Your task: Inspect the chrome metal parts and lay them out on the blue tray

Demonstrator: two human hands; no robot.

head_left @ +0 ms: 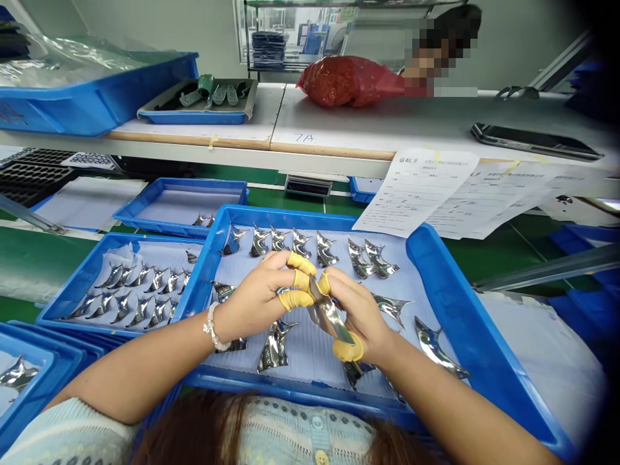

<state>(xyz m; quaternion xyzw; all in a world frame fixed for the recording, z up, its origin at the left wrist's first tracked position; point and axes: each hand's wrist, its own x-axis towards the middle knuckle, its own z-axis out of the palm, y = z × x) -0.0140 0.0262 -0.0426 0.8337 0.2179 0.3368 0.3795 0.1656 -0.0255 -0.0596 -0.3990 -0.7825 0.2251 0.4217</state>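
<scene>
A shiny curved metal part (331, 318) is held between my two hands above a large blue tray (465, 336). My right hand (361, 307) grips it, with a yellow-covered fingertip at its upper end and the yellow-covered thumb at its lower end. My left hand (261, 294) pinches the upper end, and yellow finger covers are on several of its fingers. Similar curved metal parts lie in the tray on white paper, among them one near my left wrist (275, 345) and one by my right forearm (438, 349). My right hand partly hides others.
Left of the large tray is a smaller blue tray (48, 316) with rows of similar parts, and behind it another blue tray (181, 226). Stacked trays (58, 342) sit lower left. A shelf (334, 132) ahead carries a red bag (346, 81) and a phone (535, 141); paper sheets (416, 194) hang from it.
</scene>
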